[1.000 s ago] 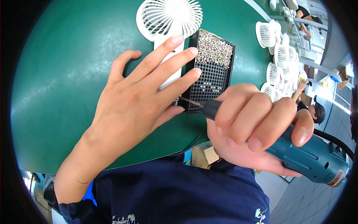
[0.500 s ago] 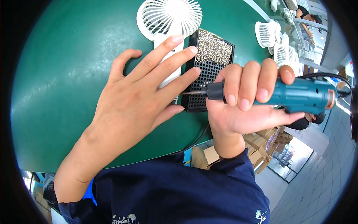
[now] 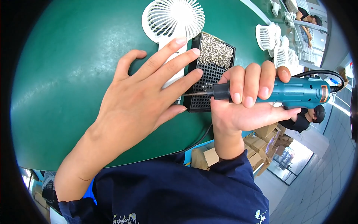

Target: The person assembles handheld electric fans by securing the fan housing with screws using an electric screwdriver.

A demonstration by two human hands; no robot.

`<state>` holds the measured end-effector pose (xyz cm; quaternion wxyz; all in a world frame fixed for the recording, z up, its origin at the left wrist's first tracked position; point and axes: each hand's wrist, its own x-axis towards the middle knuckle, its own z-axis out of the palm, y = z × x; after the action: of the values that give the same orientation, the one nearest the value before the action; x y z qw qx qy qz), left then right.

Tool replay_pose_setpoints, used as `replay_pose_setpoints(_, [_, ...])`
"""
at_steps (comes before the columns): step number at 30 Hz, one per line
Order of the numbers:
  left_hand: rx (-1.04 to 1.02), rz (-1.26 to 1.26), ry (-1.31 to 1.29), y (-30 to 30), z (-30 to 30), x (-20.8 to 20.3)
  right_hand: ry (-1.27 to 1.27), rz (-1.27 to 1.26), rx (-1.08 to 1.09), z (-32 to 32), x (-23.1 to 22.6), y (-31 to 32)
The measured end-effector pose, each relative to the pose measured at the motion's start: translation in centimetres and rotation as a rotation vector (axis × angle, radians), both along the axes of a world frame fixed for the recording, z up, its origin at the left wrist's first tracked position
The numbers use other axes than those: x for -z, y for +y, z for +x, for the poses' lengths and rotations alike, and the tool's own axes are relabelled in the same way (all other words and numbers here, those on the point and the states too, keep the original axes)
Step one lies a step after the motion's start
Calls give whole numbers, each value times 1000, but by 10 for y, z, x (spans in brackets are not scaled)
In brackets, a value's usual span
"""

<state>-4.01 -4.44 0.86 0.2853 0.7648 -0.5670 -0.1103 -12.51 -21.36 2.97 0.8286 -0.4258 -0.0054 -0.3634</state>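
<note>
Driver point(image 3: 298, 92) has swung level, gripped by right fingers point(image 3: 252, 84); left fingers point(image 3: 168, 67) spread over white fan's handle point(image 3: 175, 78).

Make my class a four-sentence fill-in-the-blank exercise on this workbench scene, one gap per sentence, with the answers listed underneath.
1. The right hand grips an electric screwdriver whose bit points toward the picture's ____ side.
2. The left hand lies over the ____ of a white handheld fan.
3. The tabletop is coloured ____.
4. Seen from the wearer, the small metal screws are heaped at the ____ end of the black tray.

Missing words: left; handle; green; far.
</note>
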Motion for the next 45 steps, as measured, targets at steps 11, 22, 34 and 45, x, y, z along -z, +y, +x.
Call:
replay_pose_setpoints(11, [-4, -14, -5, -3, -1, 1, -74, -197, -155, -3, -7, 7])
replay_pose_setpoints(22, [-17, -25, -7, -3, -1, 1, -86, -237, -139, -5, -8, 4])
replay_pose_setpoints(34, [-22, -43, 5, -3, -1, 1, -102, -225, -148, -3, -6, 6])
replay_pose_setpoints(45, [-68, -193, 67, -2, -2, 3, -106, -274, -103, -4, -8, 17])
